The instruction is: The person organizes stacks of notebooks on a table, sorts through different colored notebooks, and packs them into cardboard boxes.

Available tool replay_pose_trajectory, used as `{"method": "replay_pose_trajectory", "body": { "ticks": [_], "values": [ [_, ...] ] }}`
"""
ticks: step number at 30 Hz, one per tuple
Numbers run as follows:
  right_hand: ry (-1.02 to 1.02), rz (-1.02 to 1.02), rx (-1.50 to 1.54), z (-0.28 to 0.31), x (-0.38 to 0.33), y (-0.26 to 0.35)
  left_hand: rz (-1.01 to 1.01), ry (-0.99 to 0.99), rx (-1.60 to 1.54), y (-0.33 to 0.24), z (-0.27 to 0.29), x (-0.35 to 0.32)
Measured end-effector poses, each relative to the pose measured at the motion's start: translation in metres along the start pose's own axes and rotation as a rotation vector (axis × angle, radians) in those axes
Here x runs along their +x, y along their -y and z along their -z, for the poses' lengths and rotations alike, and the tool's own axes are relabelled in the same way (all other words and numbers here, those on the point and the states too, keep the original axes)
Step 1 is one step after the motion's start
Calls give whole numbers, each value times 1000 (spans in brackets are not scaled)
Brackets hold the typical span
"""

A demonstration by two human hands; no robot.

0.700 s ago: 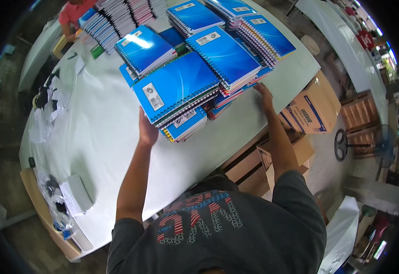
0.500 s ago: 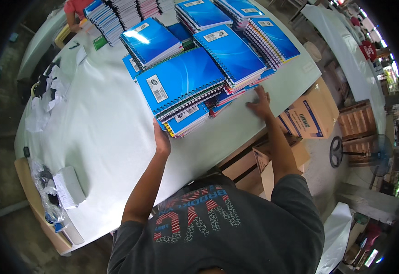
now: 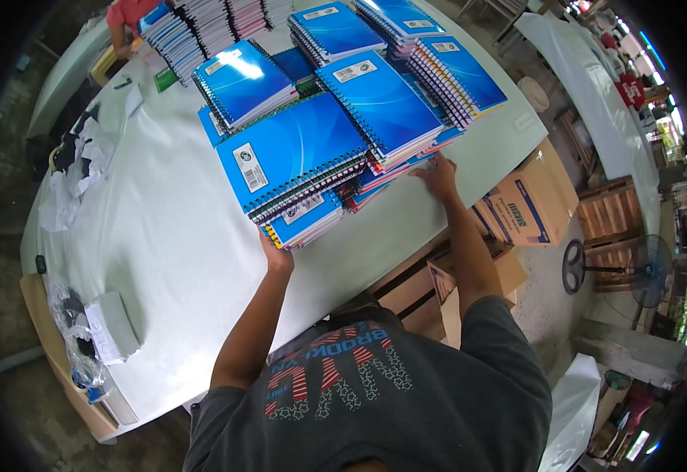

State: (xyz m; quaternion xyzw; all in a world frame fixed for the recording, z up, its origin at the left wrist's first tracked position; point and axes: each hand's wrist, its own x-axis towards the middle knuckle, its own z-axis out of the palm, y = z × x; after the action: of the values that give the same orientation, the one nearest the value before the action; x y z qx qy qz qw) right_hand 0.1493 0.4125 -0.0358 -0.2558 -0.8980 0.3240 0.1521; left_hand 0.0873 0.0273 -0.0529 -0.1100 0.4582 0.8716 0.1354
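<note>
Facing a white table [image 3: 178, 236], a person in a dark printed shirt [image 3: 454, 401] has both bare hands at the near side of a pile of blue spiral notebooks [image 3: 296, 149]. The notebooks lie flat on the table, in several stacks set close together, near the far right part of the top. The left hand [image 3: 277, 256] touches the near left corner of the front stack, low down; its fingertips are hidden by the notebooks, so how tightly they grip cannot be told. The right hand [image 3: 439, 179] is at the lower edge of the pile's near right side, thumb apart from the fingers; whether the fingertips press on the covers cannot be told.

Beyond the pile, taller stacks [image 3: 172, 41] show their page edges, with a green item [image 3: 165, 79] just beside them. Another person's arm [image 3: 120, 39] shows past these, at the upper left. Crumpled white sheets [image 3: 84, 165] lie along the table's left side, with a white box [image 3: 113, 326] and clear plastic [image 3: 64, 311] nearer. Right of the table are cartons [image 3: 531, 197] and a fan [image 3: 653, 271].
</note>
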Motion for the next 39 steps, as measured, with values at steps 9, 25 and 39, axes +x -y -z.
{"method": "replay_pose_trajectory", "body": {
  "ticks": [9,25,39],
  "values": [
    [33,21,-6,3,0,23,-128,111,124,0,19,9],
    [345,511,-192,-92,-268,157,-283,90,1091,-96,105,-157],
    [1112,437,604,-295,-335,407,-455,-1274,1088,-141,329,-367]
  ]
}}
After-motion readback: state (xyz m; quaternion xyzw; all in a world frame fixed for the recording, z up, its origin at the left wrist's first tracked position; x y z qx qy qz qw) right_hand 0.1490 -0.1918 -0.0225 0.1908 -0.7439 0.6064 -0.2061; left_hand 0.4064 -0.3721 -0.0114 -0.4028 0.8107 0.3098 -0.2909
